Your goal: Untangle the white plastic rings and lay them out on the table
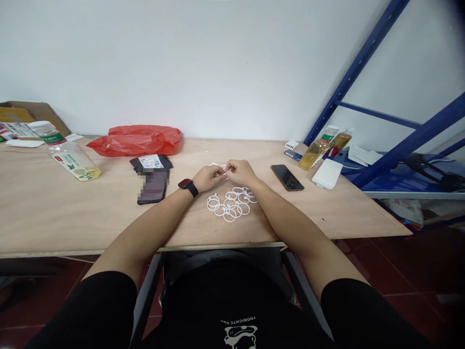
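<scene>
My left hand [209, 178], with a black watch [188, 186] on its wrist, is closed in a pinch on a white curtain ring [224, 168]. From the other side my right hand [240, 171] pinches the same ring, its fingertips close to those of the left. The fingers cover most of the ring, so its exact shape is hidden. More white curtain rings [229, 206], several of them overlapping and with small tabs, lie in a loose pile between my forearms. Something white also shows just behind my fingers.
On the wooden table [119, 223] are a red plastic bag [141, 140], a dark package [154, 182], and a tilted bottle [70, 155] at left. At right lie a phone [286, 177] and a white case [327, 173], near drink bottles [317, 149] and a blue rack [358, 63].
</scene>
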`<act>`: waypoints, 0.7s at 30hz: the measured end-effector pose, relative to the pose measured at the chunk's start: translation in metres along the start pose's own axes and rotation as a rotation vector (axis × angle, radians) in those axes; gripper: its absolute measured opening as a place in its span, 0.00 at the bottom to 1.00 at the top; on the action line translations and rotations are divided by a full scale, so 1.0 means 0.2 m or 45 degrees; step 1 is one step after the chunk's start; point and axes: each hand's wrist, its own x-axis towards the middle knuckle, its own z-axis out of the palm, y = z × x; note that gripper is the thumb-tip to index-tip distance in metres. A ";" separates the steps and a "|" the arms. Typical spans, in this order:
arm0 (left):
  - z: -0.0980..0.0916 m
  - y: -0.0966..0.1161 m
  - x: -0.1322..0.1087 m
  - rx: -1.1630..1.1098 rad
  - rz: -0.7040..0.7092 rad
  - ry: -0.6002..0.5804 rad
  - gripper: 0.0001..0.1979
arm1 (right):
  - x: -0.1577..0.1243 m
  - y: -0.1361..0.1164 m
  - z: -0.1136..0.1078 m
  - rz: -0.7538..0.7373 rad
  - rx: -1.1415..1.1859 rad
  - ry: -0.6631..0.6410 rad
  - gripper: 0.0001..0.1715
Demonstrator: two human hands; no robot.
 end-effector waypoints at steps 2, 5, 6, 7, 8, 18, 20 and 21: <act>0.00 0.00 0.00 0.044 -0.003 0.020 0.13 | 0.00 0.01 0.00 0.009 0.010 0.002 0.07; -0.01 -0.01 0.00 0.145 -0.015 0.095 0.11 | 0.01 0.01 -0.02 0.005 0.075 -0.026 0.12; -0.02 -0.02 0.00 0.186 -0.011 0.133 0.10 | 0.02 0.01 -0.03 0.003 0.093 -0.034 0.16; -0.03 -0.03 0.00 0.228 -0.003 0.171 0.09 | 0.02 0.02 -0.04 0.002 0.100 -0.041 0.19; -0.04 -0.04 0.00 0.269 0.007 0.205 0.09 | 0.03 0.02 -0.05 0.002 0.095 -0.055 0.20; -0.06 -0.10 -0.01 0.540 -0.065 0.152 0.14 | -0.04 0.20 -0.24 0.178 -0.002 -0.506 0.16; -0.05 -0.09 -0.01 0.568 -0.025 0.141 0.17 | -0.08 0.25 -0.26 0.201 0.078 -0.463 0.17; -0.05 -0.08 -0.01 0.574 0.004 0.143 0.18 | -0.10 0.26 -0.26 0.205 0.115 -0.473 0.17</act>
